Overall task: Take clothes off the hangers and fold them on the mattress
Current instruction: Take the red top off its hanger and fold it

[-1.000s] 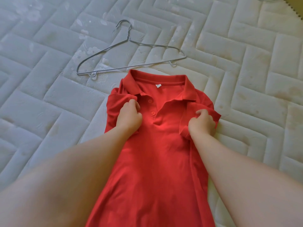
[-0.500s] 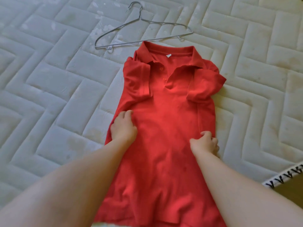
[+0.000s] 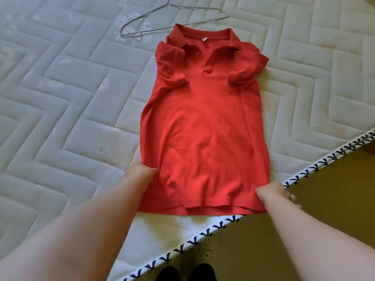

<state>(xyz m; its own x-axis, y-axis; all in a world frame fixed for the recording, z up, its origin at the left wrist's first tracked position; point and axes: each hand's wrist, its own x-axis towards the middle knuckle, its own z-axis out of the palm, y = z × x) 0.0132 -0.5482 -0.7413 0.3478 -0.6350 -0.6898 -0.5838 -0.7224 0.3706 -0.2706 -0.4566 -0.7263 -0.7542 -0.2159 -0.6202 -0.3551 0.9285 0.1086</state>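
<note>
A red polo shirt [image 3: 203, 122] lies front up on the white quilted mattress [image 3: 60, 98], collar away from me, both short sleeves folded in over the chest. My left hand [image 3: 140, 172] grips the shirt's lower left edge, fingers tucked under the cloth. At the lower right corner of the shirt, close to the mattress edge, my right hand [image 3: 274, 192] pinches the fabric. An empty wire hanger [image 3: 172, 19] rests on the mattress just beyond the collar.
The mattress edge with dark-stitched trim [image 3: 203, 233] runs diagonally from bottom left to right. Beyond it is a yellowish floor [image 3: 304, 209]. Two dark shoe tips [image 3: 186, 272] show at the bottom.
Both hands slid down from the folded sleeves, past the waist, to the hem corners. The view tilted down, so the mattress edge and floor came into sight.
</note>
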